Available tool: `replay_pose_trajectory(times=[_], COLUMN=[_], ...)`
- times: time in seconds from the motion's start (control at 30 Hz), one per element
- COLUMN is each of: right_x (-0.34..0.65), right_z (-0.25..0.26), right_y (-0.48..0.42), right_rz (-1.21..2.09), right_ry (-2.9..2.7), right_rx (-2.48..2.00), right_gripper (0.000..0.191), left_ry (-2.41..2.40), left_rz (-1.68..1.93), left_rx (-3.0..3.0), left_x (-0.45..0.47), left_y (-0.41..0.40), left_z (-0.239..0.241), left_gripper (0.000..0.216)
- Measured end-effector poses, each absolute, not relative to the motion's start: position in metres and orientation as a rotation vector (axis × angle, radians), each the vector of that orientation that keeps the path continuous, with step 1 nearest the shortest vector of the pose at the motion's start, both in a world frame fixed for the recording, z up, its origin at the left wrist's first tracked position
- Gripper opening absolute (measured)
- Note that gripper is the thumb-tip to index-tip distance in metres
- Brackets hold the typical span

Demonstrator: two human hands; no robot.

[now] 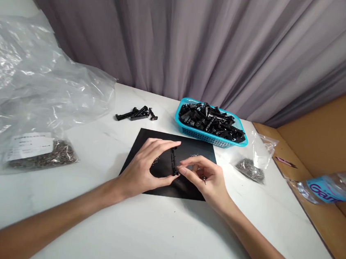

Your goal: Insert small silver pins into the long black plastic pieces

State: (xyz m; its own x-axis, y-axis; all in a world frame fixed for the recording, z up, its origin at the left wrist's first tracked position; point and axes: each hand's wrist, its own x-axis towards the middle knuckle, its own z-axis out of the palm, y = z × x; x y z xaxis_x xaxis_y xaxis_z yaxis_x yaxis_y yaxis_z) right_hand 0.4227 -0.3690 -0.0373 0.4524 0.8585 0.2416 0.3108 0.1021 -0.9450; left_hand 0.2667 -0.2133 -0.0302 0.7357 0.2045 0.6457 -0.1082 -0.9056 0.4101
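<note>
My left hand [147, 164] holds a narrow black plastic part [174, 161] upright between thumb and fingers, over a black mat [147, 141] on the white table. Fingertips of my right hand [206, 177] are pinched against the lower end of that part, and a small metal piece shows under the right palm. A few tiny metal bits lie on the mat beside the hands.
A blue basket [209, 139] full of black plastic parts stands behind the mat. A few black parts [136, 114] lie loose to its left. Bags of small metal pieces [42, 153] [251, 169], a large crumpled plastic bag [27, 73], a water bottle [327, 188] and a cardboard box [340, 130] surround the table.
</note>
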Motion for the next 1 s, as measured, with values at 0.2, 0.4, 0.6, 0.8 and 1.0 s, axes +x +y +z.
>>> replay_pose_trajectory(times=[0.2, 0.4, 0.6, 0.8, 1.0], right_x=[0.4235, 0.4243, 0.4258, 0.4269, 0.4270], right_z=[-0.0350, -0.0354, -0.0343, -0.0361, -0.0371], right_y=[-0.3682, -0.3681, -0.3682, -0.3693, -0.3687], right_rz=[0.589, 0.641, 0.557, 0.563, 0.594], right_ry=[-1.065, -1.042, -1.100, -1.056, -1.026], right_rx=[-1.446, -1.436, -1.490, -1.521, -1.495], right_gripper=[0.019, 0.019, 0.017, 0.020, 0.025], left_ry=[0.074, 0.084, 0.102, 0.164, 0.178], left_rz=[0.971, 0.960, 0.946, 0.930, 0.948], left_rx=[2.519, 2.499, 2.504, 2.481, 2.497], left_x=[0.2670, 0.2682, 0.2686, 0.2670, 0.2671], left_y=[-0.2128, -0.2119, -0.2114, -0.2128, -0.2125], left_z=[-0.0315, -0.0338, -0.0339, -0.0335, -0.0326], left_gripper=[0.067, 0.071, 0.077, 0.078, 0.064])
